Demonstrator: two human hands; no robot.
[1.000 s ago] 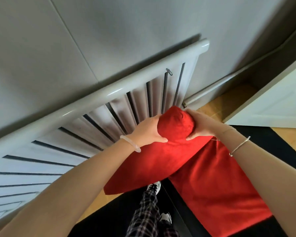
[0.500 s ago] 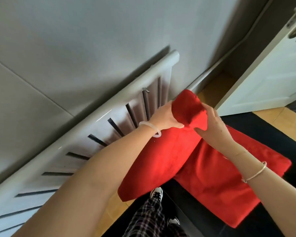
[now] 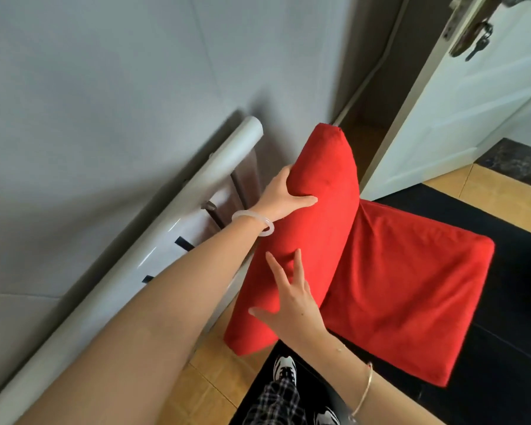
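Head view: we record the red fabric cushion standing on end, long axis rising away. The left hand grips it high; the right hand lies flat on it lower down, fingers spread.

A plump red cushion is standing on end — tilting leftward. A second red cushion is lying flat on the black surface, touching its lower side.
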